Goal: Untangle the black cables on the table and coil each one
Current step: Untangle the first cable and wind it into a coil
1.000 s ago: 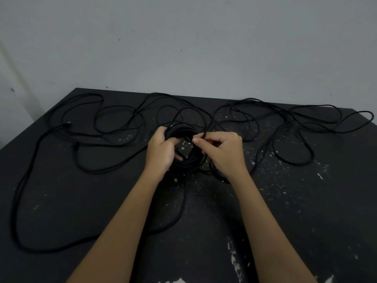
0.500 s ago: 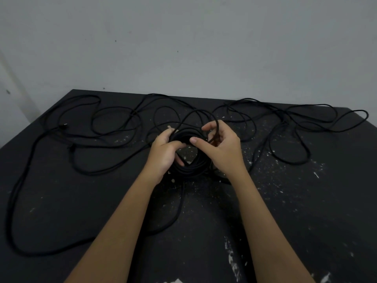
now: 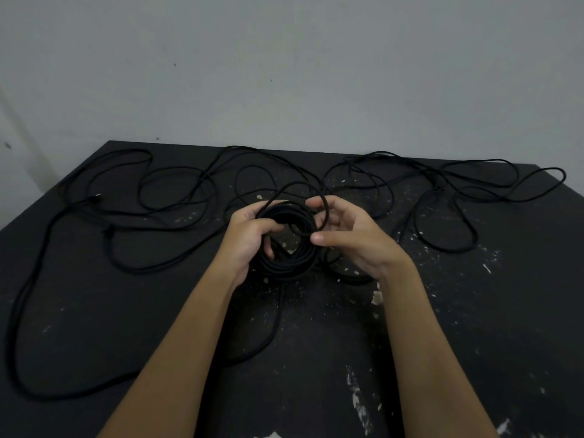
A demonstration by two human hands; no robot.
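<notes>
A tight coil of black cable (image 3: pixel 294 263) stands at the middle of the black table (image 3: pixel 126 311). My left hand (image 3: pixel 249 238) grips the coil's left side, fingers curled through its hole. My right hand (image 3: pixel 344 235) holds a loose strand (image 3: pixel 295 188) that arcs over the top of the coil; the strand runs between its curled fingers and thumb. Loose black cable (image 3: pixel 132 216) sprawls in loops over the left half, and another tangle (image 3: pixel 442 197) lies at the back right.
A grey wall (image 3: pixel 284 74) rises behind the table's far edge. A long loop of cable (image 3: pixel 19 327) runs close to the left edge. White paint flecks (image 3: pixel 357 403) mark the near tabletop. A small connector (image 3: pixel 96 199) lies at the back left.
My right hand has opened up and lifted a strand in an arc over the coil. The left hand kept its hold on the coil. The view shifted slightly.
</notes>
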